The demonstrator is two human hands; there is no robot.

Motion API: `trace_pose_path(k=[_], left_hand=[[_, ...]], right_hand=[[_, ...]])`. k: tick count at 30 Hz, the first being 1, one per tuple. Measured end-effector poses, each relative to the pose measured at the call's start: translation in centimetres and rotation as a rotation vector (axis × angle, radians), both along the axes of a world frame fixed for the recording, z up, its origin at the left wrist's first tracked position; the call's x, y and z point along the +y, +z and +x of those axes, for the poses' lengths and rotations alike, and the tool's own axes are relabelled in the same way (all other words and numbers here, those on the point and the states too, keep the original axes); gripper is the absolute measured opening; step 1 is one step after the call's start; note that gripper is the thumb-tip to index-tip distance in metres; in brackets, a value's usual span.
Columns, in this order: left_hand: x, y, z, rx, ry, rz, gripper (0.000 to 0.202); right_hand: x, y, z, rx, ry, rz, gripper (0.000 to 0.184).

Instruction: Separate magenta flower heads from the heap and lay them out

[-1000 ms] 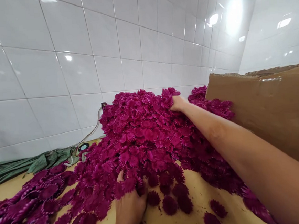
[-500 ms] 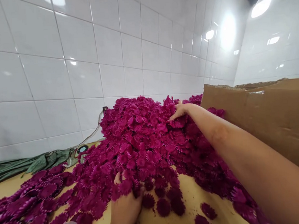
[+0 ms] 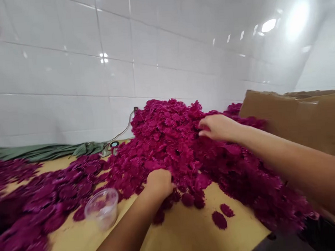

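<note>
A tall heap of magenta flower-like discs [image 3: 168, 129] with frilled edges rises in the middle against the wall. At the foot of its front side is my left hand [image 3: 159, 182], back up and fingers curled down among the discs; its fingertips and anything in them are hidden. Against the heap's upper right flank, my right hand [image 3: 218, 126] has bent fingers with the thumb a little apart, and nothing shows between them. Two loose discs [image 3: 219, 220] lie on the yellowish table surface [image 3: 190, 236] to the front right.
A clear plastic tub [image 3: 103, 208] stands left of my left forearm. More flattened discs [image 3: 54, 196] spread across the left side. Green cloth [image 3: 42, 152] and a cable [image 3: 123, 132] run along the tiled wall [image 3: 73, 71]. A cardboard box [image 3: 297, 123] rises at the right.
The view has swung left and the tub shows fully. My left hand has turned knuckles-up and curled over the heap's foot. My right hand has drawn back from within the discs, its fingers now bent.
</note>
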State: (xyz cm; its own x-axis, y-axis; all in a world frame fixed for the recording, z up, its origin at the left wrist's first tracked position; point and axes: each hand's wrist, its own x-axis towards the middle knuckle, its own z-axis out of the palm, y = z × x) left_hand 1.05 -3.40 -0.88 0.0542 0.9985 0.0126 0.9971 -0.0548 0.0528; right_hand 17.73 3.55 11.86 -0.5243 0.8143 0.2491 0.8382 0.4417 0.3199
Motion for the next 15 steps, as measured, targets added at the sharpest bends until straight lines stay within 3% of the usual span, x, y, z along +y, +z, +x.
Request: trace_pose_path(k=[3,7,10,15], left_hand=[[-0.5,0.8,0.8,0.011,-0.044,-0.037,0.027],[-0.9,0.5,1.7,0.04,-0.117,-0.066,0.021],[-1.0,0.0,2.0,0.054,-0.199,0.002,0.021],[-2.1,0.0,1.3,0.056,-0.269,0.168,0.019]], right_hand=[[-4.1,-5.1,-0.8,-0.146,0.308,-0.162,0.019],[-7.0,-9.7,-0.2,-0.195,0.406,-0.314,0.015],[-6.6,-10.9,0.5,-0.149,0.417,-0.296,0.016],[-5.5,-11.0,1.1,-0.016,0.49,-0.143,0.019]])
